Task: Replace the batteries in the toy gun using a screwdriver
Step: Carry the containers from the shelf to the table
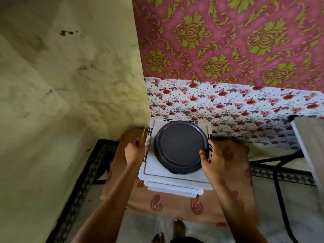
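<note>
The crate [175,177] stands on the draped table [175,206]; on the crate lies the round lid [181,145]; at the crate's left side the left hand [134,152] holds the screwdriver [144,133]; at the crate's right the right hand [213,159] grips the round lid's rim; behind the crate hangs a cloth [236,106]; left of the crate rises the wall [61,85]; right of the crate, well apart, a cable [278,190] runs over the floor; before the crate, a foot [179,226].
</note>
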{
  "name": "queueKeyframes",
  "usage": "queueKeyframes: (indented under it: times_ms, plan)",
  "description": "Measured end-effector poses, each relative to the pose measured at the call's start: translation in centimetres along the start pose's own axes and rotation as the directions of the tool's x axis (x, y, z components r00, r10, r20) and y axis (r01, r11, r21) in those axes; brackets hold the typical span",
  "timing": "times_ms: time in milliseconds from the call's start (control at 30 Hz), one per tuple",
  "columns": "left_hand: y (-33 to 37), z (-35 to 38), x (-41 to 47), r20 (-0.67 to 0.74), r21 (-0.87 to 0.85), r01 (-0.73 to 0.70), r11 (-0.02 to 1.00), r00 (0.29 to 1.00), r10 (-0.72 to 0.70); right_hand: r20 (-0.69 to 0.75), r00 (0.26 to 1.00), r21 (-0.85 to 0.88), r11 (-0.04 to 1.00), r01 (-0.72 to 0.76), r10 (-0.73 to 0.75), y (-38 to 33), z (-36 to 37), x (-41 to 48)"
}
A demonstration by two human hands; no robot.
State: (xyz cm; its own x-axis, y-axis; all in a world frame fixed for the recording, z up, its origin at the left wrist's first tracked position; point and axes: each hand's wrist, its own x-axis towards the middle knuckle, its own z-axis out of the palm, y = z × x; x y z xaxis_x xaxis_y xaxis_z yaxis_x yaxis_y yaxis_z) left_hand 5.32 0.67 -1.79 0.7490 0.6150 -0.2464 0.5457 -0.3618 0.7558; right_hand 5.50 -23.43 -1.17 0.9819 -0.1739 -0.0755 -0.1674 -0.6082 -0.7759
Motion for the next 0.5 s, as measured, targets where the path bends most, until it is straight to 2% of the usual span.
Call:
queueKeyframes:
  times_ms: [67, 100, 200, 300, 500]
  plan:
    - [1.3, 0.2, 0.5, 0.005, -0.248, 0.1, 0.964, 0.995, -0.102, 0.026, 0.998, 0.027, 0.998, -0.052, 0.051, 0.0, 0.3, 0.6]
    - [1.9, 0.4, 0.8, 0.04, -0.27, 0.129, 0.954, 0.992, -0.123, 0.046, 0.994, 0.065, 0.992, -0.107, 0.104, 0.0, 0.3, 0.8]
    - [3.1, 1.3, 1.1, 0.211, -0.178, 0.193, 0.965, 0.965, -0.154, 0.123, 0.958, 0.2, 0.939, -0.28, 0.26, -0.3, 0.4, 1.1]
    - [3.0, 2.3, 0.8, 0.379, -0.088, 0.218, 0.972, 0.91, -0.169, 0.122, 0.954, 0.239, 0.924, -0.297, 0.275, -0.5, 0.4, 0.9]
    - [3.6, 2.6, -0.4, 0.322, -0.177, 0.157, 0.972, 0.942, -0.094, 0.061, 0.956, 0.276, 0.916, -0.292, 0.286, -0.8, -0.4, 0.2]
